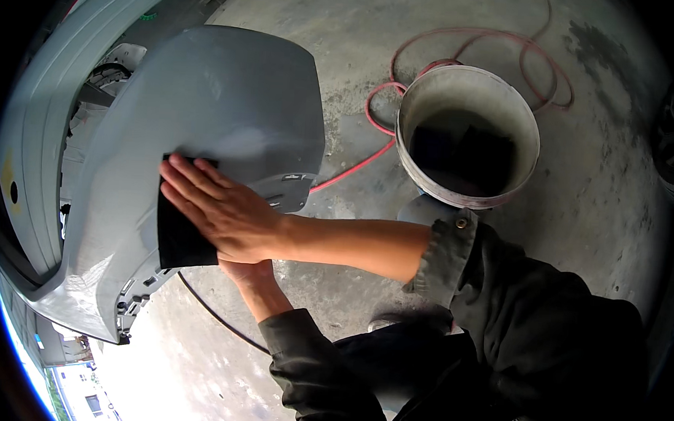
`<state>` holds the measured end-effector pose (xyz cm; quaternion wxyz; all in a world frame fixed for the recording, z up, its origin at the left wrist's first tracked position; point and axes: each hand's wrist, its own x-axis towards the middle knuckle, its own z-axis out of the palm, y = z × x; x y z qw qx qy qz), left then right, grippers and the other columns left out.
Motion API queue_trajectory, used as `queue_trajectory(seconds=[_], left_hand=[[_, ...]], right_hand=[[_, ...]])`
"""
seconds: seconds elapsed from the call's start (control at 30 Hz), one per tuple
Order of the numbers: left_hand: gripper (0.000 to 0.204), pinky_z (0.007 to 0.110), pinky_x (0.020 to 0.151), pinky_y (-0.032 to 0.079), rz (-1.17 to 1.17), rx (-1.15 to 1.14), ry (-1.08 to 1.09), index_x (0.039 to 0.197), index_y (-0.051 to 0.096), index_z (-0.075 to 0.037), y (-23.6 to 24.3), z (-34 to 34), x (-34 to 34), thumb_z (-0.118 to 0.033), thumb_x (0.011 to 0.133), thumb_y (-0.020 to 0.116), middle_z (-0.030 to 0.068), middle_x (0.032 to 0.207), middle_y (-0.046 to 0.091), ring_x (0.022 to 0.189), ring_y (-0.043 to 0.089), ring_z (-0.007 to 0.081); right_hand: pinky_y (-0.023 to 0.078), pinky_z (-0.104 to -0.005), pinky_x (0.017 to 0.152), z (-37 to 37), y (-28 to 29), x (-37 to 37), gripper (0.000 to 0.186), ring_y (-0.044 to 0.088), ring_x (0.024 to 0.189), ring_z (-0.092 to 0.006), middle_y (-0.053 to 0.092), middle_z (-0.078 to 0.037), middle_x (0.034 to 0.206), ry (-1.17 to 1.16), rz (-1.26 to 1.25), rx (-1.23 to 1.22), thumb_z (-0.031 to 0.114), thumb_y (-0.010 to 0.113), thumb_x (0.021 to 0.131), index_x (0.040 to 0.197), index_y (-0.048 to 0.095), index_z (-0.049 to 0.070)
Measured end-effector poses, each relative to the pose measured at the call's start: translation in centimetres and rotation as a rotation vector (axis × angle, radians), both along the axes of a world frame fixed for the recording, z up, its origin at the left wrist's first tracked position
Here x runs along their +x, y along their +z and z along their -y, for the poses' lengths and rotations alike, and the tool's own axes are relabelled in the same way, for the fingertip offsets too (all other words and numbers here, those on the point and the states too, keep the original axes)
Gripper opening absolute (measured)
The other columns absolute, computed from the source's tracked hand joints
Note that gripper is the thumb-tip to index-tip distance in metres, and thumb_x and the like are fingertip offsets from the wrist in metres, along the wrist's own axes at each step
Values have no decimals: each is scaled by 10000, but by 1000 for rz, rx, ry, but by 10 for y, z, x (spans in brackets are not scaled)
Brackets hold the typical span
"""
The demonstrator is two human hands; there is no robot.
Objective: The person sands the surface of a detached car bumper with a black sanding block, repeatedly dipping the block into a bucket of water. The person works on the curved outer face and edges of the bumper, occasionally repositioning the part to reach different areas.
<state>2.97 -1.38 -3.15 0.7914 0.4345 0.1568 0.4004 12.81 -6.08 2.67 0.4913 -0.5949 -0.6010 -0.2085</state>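
Note:
A grey car bumper panel (214, 90) with a smooth curved face stands at the left. Flat against it lies a black sheet (179, 240), apparently sandpaper. My right hand (219, 212) presses on this sheet with its fingers stretched out and close together. Just below, my left hand (244, 270) is mostly covered by the right one. Its fingers are hidden, so whether it grips the sheet or the panel's edge cannot be made out.
To the right of the panel, a whitish bucket (465, 89) with dark contents stands on the concrete floor (596, 209). A red hose (370, 159) loops around behind it. Below the panel runs a dark cable (221, 319). Another grey panel (36, 141) stands at far left.

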Motion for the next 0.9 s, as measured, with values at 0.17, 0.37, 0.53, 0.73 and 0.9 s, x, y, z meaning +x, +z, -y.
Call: queue_trajectory(seconds=[0.17,0.37,0.53,0.73,0.9], left_hand=[[733,496,1096,359,47,-189,49,1413,476,-122,14,1,13,-598,879,639,90,1454,471,1315,450,280],[625,523,1082,317,-9,-223,193,1281,563,-159,10,-7,0,-647,892,585,68,1356,558,1265,490,274],[652,387,1152,319,73,-84,87,1540,295,-120,2,-3,11,-488,1023,444,4,1562,350,1423,355,190],[631,397,1108,347,193,57,308,1518,337,-141,10,-29,-34,-389,981,559,0,1507,426,1352,433,181],[407,370,1065,387,432,-90,291,1355,501,-123,29,-37,-56,-391,1057,431,9,1324,580,1241,528,187]], right_hand=[[128,-471,1234,30,-37,58,824,93,1515,-370,139,-233,1617,30,-43,-96,153,632,794,1512,271,-29],[106,-516,1220,29,-49,55,743,84,1506,-421,118,-289,1602,-140,-98,-26,162,535,898,1511,202,-93],[133,-439,1241,3,40,25,637,159,1517,-279,208,-153,1624,197,338,-135,153,479,919,1509,311,-18],[117,-428,1245,-49,95,-6,587,184,1514,-232,245,-116,1620,282,838,-115,113,386,924,1499,352,4],[100,-420,1247,-91,135,-58,628,164,1519,-222,233,-111,1625,328,1009,-16,143,412,902,1514,334,25]])
